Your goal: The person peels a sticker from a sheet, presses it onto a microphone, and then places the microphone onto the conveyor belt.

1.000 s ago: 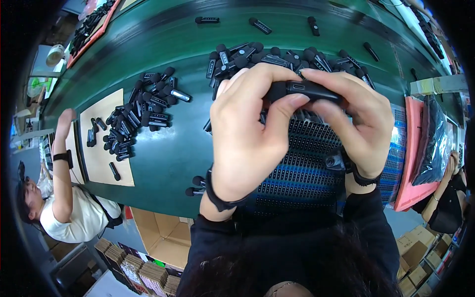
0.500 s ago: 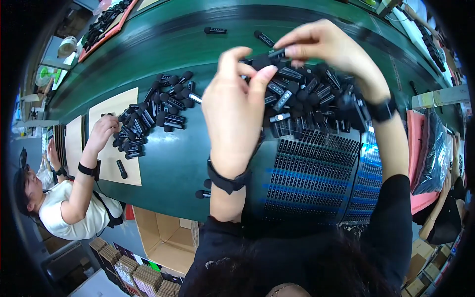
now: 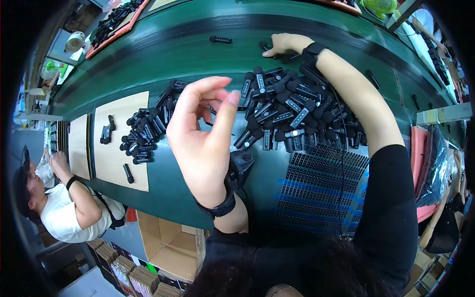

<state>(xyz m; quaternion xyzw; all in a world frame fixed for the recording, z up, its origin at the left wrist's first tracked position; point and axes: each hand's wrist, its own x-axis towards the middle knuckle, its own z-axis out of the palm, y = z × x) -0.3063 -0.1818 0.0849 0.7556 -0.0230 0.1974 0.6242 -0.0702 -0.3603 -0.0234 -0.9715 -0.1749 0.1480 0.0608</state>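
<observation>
My left hand (image 3: 203, 123) is raised over the green bench, fingers curled and thumb apart from them, with nothing plainly held. At the far side my right hand (image 3: 286, 44) reaches down with its thumb and fingers round a small black wireless microphone (image 3: 263, 45), partly hidden by the hand. Between my arms lies a heap of similar microphones (image 3: 284, 101), with black foam tips and slim dark bodies. Against its near side rests a sheet of small black label strips (image 3: 321, 173) in rows with blue bands.
A smaller microphone pile (image 3: 148, 123) lies left, partly on a brown cardboard sheet (image 3: 118, 163). A single microphone (image 3: 220, 39) lies on the far green surface. A co-worker (image 3: 74, 208) sits left, near an open carton (image 3: 168, 247). A black cable (image 3: 341, 148) crosses the sheet.
My right hand has moved away from my left to the lone microphone at the far side. My left hand has come left and lower, no longer at the microphone between both hands.
</observation>
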